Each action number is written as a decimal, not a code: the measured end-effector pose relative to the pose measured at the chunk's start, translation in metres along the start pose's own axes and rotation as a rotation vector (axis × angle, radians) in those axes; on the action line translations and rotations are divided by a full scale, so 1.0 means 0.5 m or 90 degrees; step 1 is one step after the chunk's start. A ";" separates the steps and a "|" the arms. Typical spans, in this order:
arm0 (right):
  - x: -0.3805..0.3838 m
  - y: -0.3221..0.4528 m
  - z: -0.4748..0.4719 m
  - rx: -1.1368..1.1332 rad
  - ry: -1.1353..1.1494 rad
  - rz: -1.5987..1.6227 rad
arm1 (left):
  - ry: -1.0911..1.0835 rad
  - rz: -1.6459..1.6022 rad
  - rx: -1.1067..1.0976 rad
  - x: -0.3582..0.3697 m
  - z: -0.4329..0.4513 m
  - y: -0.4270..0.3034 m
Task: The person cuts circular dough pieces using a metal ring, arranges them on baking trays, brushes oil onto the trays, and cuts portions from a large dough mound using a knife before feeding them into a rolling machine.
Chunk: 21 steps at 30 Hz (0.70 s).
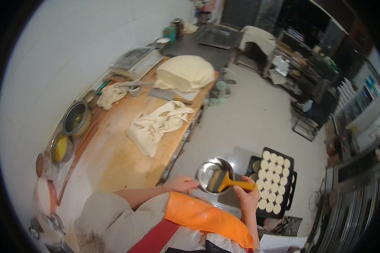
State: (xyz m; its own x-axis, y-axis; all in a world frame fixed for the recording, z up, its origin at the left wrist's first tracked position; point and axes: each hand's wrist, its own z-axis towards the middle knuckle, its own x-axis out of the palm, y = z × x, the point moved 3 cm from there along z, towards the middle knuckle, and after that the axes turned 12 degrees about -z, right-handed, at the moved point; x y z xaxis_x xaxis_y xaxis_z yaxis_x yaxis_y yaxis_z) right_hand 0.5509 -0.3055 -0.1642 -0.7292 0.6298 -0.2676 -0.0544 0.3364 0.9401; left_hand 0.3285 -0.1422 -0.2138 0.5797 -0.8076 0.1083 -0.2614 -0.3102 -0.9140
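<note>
My right hand (247,192) is closed around the yellow handle of a wide brush (225,182). The brush's bristles lie over the mouth of a round stainless steel bowl (212,164). At the bowl's left rim is my left hand (184,184); its fingers are near or on the rim, and whether they grip it cannot be told. Right of my right hand, a black baking tray (289,155) holds several rows of pale round dough pieces (274,177). Part of another dark tray shows beneath it.
A wooden worktable (114,167) on my left bears strips of dough (158,123), a large dough mass (185,72), a scraper (161,94) and a long thin rod (79,155). Pots of yellow liquid (60,148) line the wall. Ovens (351,202) stand at the right.
</note>
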 end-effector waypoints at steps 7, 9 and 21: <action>0.135 -0.016 0.254 -0.002 0.271 -0.237 | -0.739 -0.200 0.185 -0.319 -0.079 0.034; 0.173 -0.012 0.342 -0.088 0.317 -0.382 | -0.862 -0.256 0.255 -0.438 -0.084 0.083; 0.642 0.170 0.778 -0.693 0.372 -0.427 | -1.285 0.162 0.009 -0.655 0.024 0.124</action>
State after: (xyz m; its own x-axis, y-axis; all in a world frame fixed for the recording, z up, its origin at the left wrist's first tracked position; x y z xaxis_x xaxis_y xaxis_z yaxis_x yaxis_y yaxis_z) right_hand 0.5778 0.1976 -0.2525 -0.5148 0.0993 -0.8516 -0.7977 -0.4195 0.4333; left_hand 0.1316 0.1088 -0.3108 0.3999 0.7752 -0.4890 -0.4596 -0.2920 -0.8388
